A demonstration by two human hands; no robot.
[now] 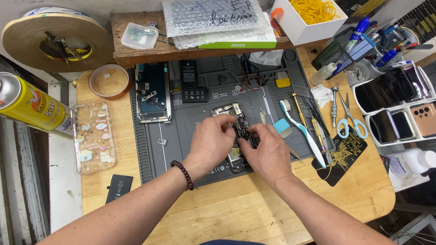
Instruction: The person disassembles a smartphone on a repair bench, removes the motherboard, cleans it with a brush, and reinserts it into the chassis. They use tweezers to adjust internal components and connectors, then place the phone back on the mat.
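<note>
An opened phone (238,126) with its insides showing lies on the grey work mat (187,115) in the middle of the wooden bench. My left hand (209,141), with a bead bracelet at the wrist, rests on the phone's left side, fingers curled onto its edge. My right hand (267,153) covers the phone's lower right part, fingertips pinched on a small dark part inside it. The phone's lower half is hidden under both hands.
A detached phone screen (153,92) lies at the mat's left. A clear phone case (93,137) and a yellow spray can (20,103) sit further left. A toothbrush (303,132), scissors (352,120), tweezers and trays of phones (406,103) are at right. A small black battery (118,187) lies near the front.
</note>
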